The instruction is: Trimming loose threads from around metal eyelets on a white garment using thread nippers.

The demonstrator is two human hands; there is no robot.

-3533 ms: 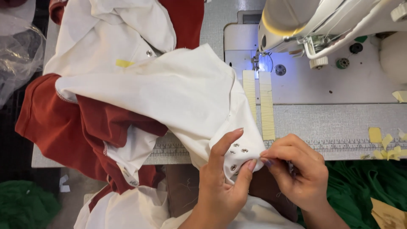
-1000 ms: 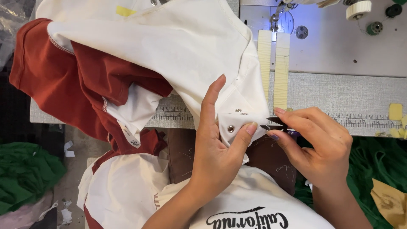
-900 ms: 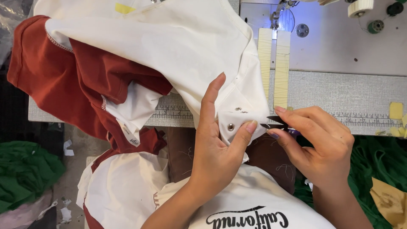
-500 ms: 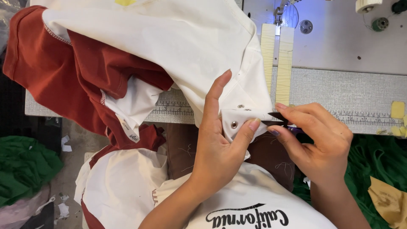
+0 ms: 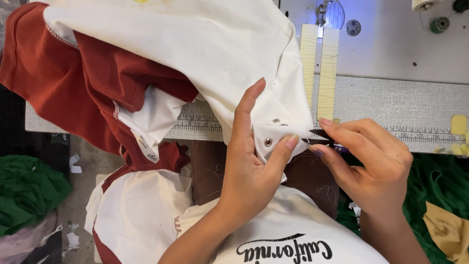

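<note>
My left hand point(image 5: 254, 166) pinches the corner of a white garment point(image 5: 205, 49) where metal snap buttons point(image 5: 268, 142) sit, thumb under one snap and fingers spread over the cloth. My right hand point(image 5: 369, 164) grips small thread snips point(image 5: 320, 134), whose dark blades point left at the edge of that white corner. The white cloth is joined to rust-red fabric point(image 5: 73, 93) that hangs off the left of the sewing table point(image 5: 405, 102).
The sewing machine's needle area point(image 5: 323, 10) and two pale tape strips point(image 5: 320, 68) lie behind the hands. A ruler strip point(image 5: 430, 136) runs along the table's front edge. Green cloth piles point(image 5: 24, 190) lie on the floor at both sides, with yellow scraps at right.
The view has dropped and closed in on the hands. The right hand has brought the snips to the white corner; the left hand keeps the same pinch on the snap area.
</note>
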